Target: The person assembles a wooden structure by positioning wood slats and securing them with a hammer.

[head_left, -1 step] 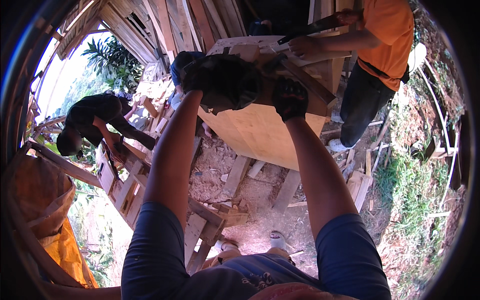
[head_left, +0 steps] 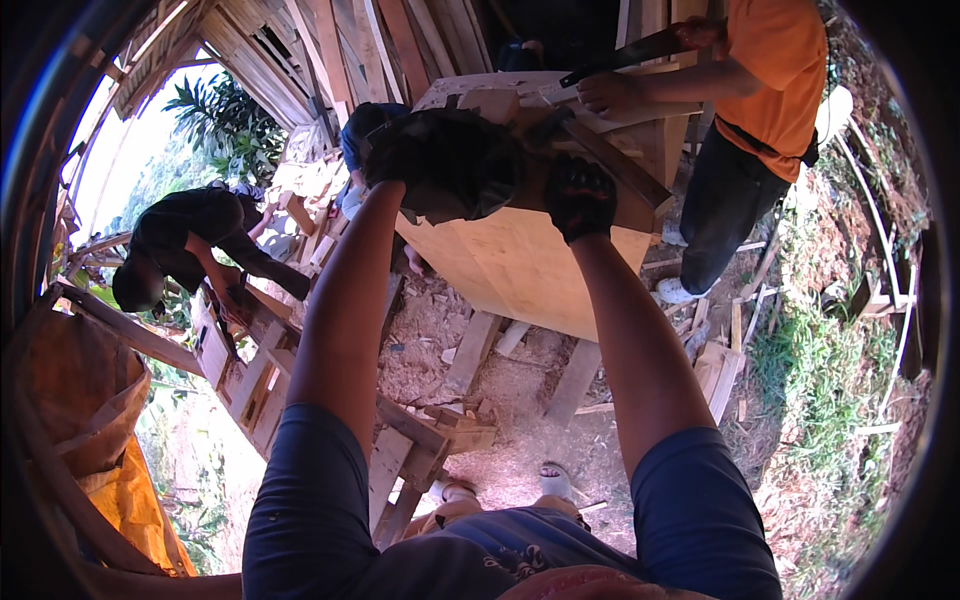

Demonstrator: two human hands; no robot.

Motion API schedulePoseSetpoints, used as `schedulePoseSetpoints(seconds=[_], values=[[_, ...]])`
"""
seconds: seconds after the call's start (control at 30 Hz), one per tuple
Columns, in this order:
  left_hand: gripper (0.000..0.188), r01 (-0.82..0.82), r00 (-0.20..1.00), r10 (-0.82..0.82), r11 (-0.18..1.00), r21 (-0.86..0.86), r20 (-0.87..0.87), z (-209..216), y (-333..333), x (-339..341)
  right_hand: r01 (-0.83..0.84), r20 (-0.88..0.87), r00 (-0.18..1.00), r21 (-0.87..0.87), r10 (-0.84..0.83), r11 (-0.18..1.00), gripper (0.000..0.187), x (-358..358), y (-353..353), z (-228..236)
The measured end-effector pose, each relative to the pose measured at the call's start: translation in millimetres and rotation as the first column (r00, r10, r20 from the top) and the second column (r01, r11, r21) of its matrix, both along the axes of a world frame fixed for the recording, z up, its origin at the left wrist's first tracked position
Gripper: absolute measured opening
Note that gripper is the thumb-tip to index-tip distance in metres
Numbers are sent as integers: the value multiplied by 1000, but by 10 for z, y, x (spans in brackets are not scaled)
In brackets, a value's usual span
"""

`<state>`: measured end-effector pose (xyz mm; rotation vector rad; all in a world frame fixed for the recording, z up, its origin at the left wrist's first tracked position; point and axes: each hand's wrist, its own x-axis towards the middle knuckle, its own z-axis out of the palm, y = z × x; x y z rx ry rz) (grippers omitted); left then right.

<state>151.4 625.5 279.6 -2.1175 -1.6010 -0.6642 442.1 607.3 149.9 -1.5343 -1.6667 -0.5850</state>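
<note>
Head view: the left hand [head_left: 393, 165] is merging with a black bundle [head_left: 462, 165], its grip hidden. To its right, the gloved right hand [head_left: 580, 198] is resting near a plank [head_left: 622, 168], beyond a pale wooden panel [head_left: 520, 268], fingers seemingly curled, hold unclear. Handling is apparently underway; nothing is showing as finished, what is remaining unclear.

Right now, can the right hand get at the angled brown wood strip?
Probably yes: the right hand is close beside the brown wood strip, and nothing visible blocks the way between them.
</note>
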Motion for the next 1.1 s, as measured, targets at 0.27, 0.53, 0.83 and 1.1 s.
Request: schedulePoseSetpoints(seconds=[0.27,0.53,0.83,1.1], values=[[33,14,1000,-14,1000,1,-7,-43,-2,25,-34,42,999,136,29,990,9,15,8,-12],[29,38,999,-38,999,26,-18,-126,-201,101,44,131,990,45,-49,998,10,105,38,-114],[18,328,724,-235,945,-24,649,-213,-2269,442,-26,257,966,50,12,998,25,98,211,-144],[32,-179,766,312,943,-279,563,-1135,-4841,-1087,-160,601,795,68,88,985,52,860,1210,-865]])
